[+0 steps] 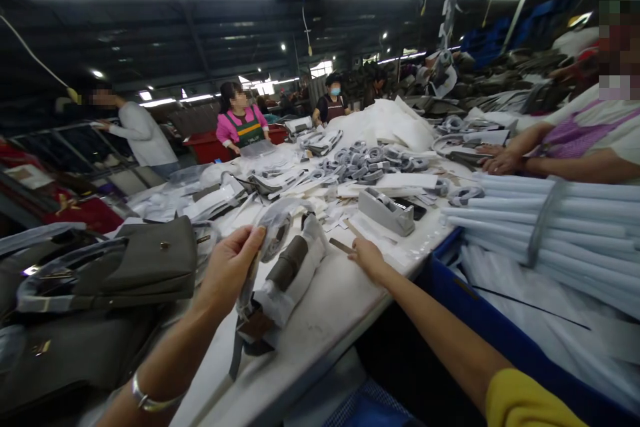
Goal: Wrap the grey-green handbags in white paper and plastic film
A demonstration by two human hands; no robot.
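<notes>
My left hand (pixel 233 263) pinches a bag strap (pixel 274 230) wrapped in clear plastic, between thumb and fingers. Below the grip hang its metal fittings and dark leather ends, close to the tabletop. An olive-grey leather piece (pixel 289 262) with white wrapping lies just right of this hand; whether it belongs to the same strap I cannot tell. Over the table's near edge, my right hand (pixel 369 259) has its fingers closed on a thin grey-brown strip (pixel 342 246). Behind that hand stands a grey tape dispenser (pixel 385 212).
Olive-grey handbags (pixel 155 257) are stacked at left. Coiled wrapped straps (pixel 370 160) and white sheets (pixel 390 121) cover the worktable (pixel 320 310). A blue bin (pixel 450 247) with white foam tubes (pixel 560 213) stands at right. Several co-workers surround the table, one (pixel 580 140) close at right.
</notes>
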